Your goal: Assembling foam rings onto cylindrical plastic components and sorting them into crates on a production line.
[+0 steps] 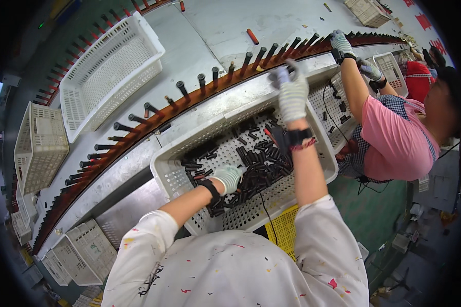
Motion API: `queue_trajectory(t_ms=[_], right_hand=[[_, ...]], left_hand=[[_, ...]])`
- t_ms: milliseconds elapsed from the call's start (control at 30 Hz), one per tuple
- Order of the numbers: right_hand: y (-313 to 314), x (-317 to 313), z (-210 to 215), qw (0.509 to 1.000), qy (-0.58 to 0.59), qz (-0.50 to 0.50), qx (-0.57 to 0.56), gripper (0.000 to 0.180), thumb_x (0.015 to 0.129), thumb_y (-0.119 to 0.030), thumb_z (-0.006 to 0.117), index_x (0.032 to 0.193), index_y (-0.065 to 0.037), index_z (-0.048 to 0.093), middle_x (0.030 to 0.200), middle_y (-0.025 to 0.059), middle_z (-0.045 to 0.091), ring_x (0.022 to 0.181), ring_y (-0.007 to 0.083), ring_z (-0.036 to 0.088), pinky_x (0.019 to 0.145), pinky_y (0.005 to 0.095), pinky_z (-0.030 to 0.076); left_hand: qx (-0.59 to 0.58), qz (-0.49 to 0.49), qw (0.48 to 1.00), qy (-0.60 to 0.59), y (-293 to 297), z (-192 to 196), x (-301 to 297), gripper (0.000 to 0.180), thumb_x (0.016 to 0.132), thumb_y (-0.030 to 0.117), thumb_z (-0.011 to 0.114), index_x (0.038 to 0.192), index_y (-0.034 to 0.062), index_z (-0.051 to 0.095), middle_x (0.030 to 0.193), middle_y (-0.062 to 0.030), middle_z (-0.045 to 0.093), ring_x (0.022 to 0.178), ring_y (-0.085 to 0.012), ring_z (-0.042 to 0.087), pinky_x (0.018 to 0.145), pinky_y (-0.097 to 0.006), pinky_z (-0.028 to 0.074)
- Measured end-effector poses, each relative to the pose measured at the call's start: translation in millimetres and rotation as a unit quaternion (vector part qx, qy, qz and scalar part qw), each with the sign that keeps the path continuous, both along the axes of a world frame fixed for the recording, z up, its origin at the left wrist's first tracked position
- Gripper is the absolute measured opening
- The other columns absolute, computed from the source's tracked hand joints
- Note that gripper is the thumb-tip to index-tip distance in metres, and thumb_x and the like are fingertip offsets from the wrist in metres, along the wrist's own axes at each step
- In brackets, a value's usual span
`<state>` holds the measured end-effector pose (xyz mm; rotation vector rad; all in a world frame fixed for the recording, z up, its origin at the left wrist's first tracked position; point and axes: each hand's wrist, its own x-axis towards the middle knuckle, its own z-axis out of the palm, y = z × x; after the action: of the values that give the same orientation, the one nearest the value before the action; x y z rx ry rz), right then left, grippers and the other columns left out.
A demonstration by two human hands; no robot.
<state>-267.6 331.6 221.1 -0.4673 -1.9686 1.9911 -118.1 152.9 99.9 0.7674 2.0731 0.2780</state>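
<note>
My left hand [227,177], in a knit work glove, reaches down into a white perforated crate [165,174] and closes on the pile of small black tubes [261,166] in it. My right hand [292,91], gloved too, is raised at the far edge of the crate, by the curved conveyor rail [138,134] with its row of upright pegs carrying black tubes [183,88]. Its fingers are pinched around a dark tube near a peg. A wrist strap with a cable sits on each forearm.
A co-worker in a pink shirt [394,138] stands on the right, both gloved hands on the rail above another crate [338,107]. An empty white crate [107,71] lies beyond the rail. More crates stand at the left [38,148] and lower left [82,253].
</note>
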Motion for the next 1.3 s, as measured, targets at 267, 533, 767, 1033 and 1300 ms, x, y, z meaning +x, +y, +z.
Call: queue_trajectory(t_ms=[267,533,767,1033,1300], right_hand=[[110.2,-131.9,-41.8,0.962,0.162,-0.104,0.195,0.014,0.086,-0.009,0.060,0.098,-0.002,0.059,0.085,0.0085,0.063,0.074,0.0204,0.061,0.072,0.0312,0.049],[74.4,-148.2,-56.3,0.911,0.078,-0.094,0.394,0.017,0.085,-0.019,0.062,0.095,-0.006,0.063,0.091,0.0174,0.067,0.086,0.0337,0.064,0.076,0.0384,0.049],[43.1,-131.0,-69.5,0.929,0.031,-0.008,0.369,0.019,0.086,-0.019,0.060,0.097,-0.004,0.060,0.091,0.0171,0.066,0.085,0.0330,0.062,0.076,0.0386,0.048],[-6.2,-40.3,-43.0,0.966,-0.011,0.037,0.254,0.029,0.086,-0.020,0.058,0.111,-0.006,0.059,0.098,0.0228,0.064,0.095,0.0373,0.061,0.084,0.0409,0.047],[-30.8,104.4,-36.4,0.939,-0.120,0.261,0.188,0.036,0.090,-0.026,0.058,0.115,0.001,0.058,0.100,0.0159,0.066,0.091,0.0177,0.061,0.082,0.0298,0.048]], left_hand=[[-0.034,-0.106,0.985,0.135,7.8,-60.5,49.3,0.059,0.082,0.016,0.059,0.138,0.0213,0.040,0.147,-0.0193,0.027,0.133,-0.0407,0.029,0.099,-0.057,0.034],[-0.085,-0.235,0.966,0.060,12.2,-66.8,65.6,0.042,0.088,0.018,0.050,0.130,0.0183,0.048,0.135,-0.0169,0.041,0.112,-0.0352,0.053,0.077,-0.054,0.047],[-0.174,-0.170,0.970,-0.012,26.9,-88.4,71.5,0.028,0.086,0.012,0.055,0.112,0.0143,0.065,0.120,-0.0110,0.057,0.102,-0.0345,0.059,0.052,-0.057,0.049],[-0.006,-0.133,0.990,0.039,-3.1,-71.0,39.3,0.023,0.077,0.019,0.062,0.095,0.0087,0.071,0.092,-0.0128,0.069,0.083,-0.0284,0.067,0.064,-0.040,0.052],[0.302,0.473,0.772,-0.299,-29.2,53.3,-48.1,0.035,0.085,0.037,0.066,0.107,0.0103,0.061,0.086,0.0030,0.062,0.073,-0.0063,0.055,0.060,-0.028,0.047]])
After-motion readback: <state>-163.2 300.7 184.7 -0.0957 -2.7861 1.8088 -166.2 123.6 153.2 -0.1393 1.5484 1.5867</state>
